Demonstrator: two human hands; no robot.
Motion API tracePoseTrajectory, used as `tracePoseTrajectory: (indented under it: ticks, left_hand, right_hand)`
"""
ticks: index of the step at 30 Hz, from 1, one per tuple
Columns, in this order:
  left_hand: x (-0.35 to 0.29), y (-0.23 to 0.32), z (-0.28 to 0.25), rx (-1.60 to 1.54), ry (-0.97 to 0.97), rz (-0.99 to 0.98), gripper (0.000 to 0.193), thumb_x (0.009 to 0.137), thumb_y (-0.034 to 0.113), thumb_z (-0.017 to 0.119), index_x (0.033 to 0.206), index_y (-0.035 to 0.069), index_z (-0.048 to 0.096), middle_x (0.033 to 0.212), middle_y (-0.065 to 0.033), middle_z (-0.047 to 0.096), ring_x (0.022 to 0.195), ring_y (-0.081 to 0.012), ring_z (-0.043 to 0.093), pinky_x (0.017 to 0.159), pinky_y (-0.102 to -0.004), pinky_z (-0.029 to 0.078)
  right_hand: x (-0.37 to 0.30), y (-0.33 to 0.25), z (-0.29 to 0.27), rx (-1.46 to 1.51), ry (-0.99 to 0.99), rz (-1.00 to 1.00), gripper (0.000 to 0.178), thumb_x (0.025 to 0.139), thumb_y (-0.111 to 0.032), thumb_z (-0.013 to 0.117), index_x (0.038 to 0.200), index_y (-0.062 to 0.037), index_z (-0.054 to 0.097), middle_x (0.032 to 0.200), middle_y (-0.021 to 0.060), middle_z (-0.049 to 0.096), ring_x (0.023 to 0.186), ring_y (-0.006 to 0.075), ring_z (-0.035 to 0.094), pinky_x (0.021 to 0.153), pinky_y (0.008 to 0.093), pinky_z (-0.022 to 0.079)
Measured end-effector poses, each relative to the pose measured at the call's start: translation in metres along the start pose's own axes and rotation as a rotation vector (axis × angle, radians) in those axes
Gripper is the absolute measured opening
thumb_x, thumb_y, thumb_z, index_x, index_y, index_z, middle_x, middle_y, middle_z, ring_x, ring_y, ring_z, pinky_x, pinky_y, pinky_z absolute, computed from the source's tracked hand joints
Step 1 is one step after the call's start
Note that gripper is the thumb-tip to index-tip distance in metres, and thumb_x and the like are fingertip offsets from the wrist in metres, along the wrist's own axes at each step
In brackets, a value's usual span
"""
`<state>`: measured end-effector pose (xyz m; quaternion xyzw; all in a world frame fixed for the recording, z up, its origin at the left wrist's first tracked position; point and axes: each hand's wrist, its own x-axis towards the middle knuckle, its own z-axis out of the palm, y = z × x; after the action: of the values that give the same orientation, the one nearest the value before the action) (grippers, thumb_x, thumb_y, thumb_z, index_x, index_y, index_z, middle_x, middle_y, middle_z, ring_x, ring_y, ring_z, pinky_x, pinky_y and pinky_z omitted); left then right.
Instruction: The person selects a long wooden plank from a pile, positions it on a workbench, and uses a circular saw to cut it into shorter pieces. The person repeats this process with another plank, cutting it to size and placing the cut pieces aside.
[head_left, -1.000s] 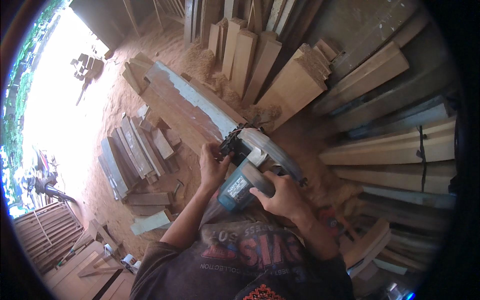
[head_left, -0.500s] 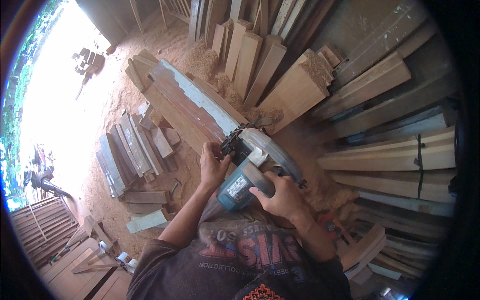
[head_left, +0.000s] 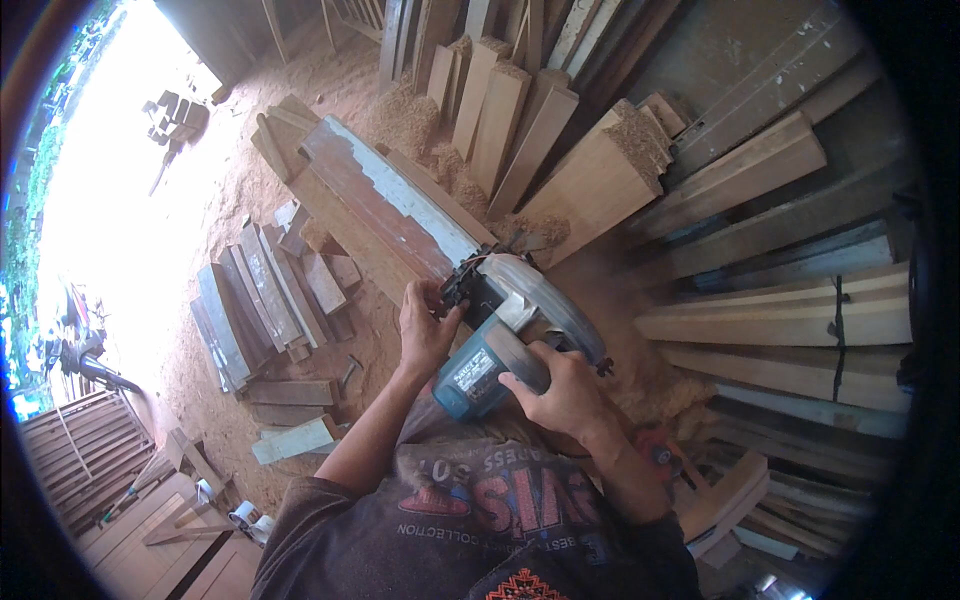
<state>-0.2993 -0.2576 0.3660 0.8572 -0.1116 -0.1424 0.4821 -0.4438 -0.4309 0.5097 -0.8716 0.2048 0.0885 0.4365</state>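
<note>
A circular saw (head_left: 480, 375) with a teal motor housing and a grey blade guard rests at the near end of a board (head_left: 385, 205) with patchy white and reddish-brown paint. My right hand (head_left: 565, 390) is wrapped round the saw's rear handle. At the saw's front left, my left hand (head_left: 428, 325) is closed, thumb and fingers on the dark metal fittings (head_left: 462, 285) by the base plate. The guard hides the blade. The painted board lies on a wider bare plank (head_left: 345, 235) that slants away to the upper left.
Stacked offcuts (head_left: 265, 290) lie on the dusty floor at left, near a hammer (head_left: 350, 370). Upright timbers (head_left: 490, 115) with sawdust heaps stand ahead. Long boards (head_left: 770, 310) are piled at right, and a red tool (head_left: 655, 450) sits near my right forearm.
</note>
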Motion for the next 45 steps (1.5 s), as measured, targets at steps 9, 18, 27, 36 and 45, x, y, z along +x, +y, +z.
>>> tracePoseTrajectory:
  ticks: [9,18,27,36,45]
  left_hand:
    - [0.001,0.004,0.0,-0.008,-0.003,-0.027,0.048,0.088,0.015,0.088,0.122,0.003,0.056,0.106,-0.0138,0.064,0.092,-0.0263,0.067,0.08,-0.0422,0.057]
    - [0.001,0.004,-0.002,-0.018,-0.004,-0.015,0.049,0.088,0.014,0.089,0.121,0.002,0.055,0.107,-0.0137,0.062,0.092,-0.0262,0.066,0.08,-0.0428,0.056]
    - [0.002,0.008,-0.004,-0.004,-0.012,-0.019,0.05,0.088,0.015,0.088,0.123,0.001,0.055,0.109,-0.0145,0.062,0.092,-0.0266,0.067,0.081,-0.0431,0.057]
    - [0.003,0.01,-0.005,0.027,0.004,0.011,0.05,0.088,0.015,0.088,0.123,0.001,0.055,0.109,-0.0148,0.063,0.093,-0.0264,0.067,0.082,-0.0426,0.058]
    - [0.003,0.018,-0.009,0.02,-0.008,-0.021,0.049,0.088,0.015,0.088,0.123,0.001,0.056,0.11,-0.0146,0.063,0.094,-0.0256,0.068,0.081,-0.0415,0.058]
  right_hand:
    - [-0.001,-0.006,-0.004,0.048,0.014,-0.019,0.035,0.091,-0.03,0.086,0.101,0.0004,0.072,0.085,0.0269,0.076,0.085,0.0451,0.078,0.073,0.0482,0.061]
    - [-0.001,-0.007,-0.005,0.03,-0.008,-0.002,0.034,0.091,-0.029,0.086,0.103,0.0001,0.073,0.086,0.0265,0.076,0.086,0.0444,0.078,0.074,0.0474,0.061]
    - [-0.001,-0.008,-0.008,0.014,-0.041,0.024,0.034,0.091,-0.028,0.086,0.105,0.0001,0.073,0.087,0.0261,0.077,0.086,0.0439,0.079,0.075,0.0466,0.062]
    - [-0.001,-0.01,-0.009,0.015,-0.041,0.007,0.035,0.092,-0.029,0.086,0.105,0.0003,0.073,0.089,0.027,0.077,0.088,0.0441,0.079,0.077,0.0473,0.062]
    - [-0.001,-0.017,-0.014,0.027,-0.039,0.0,0.036,0.092,-0.03,0.086,0.104,0.001,0.072,0.086,0.028,0.076,0.086,0.0441,0.079,0.075,0.048,0.062]
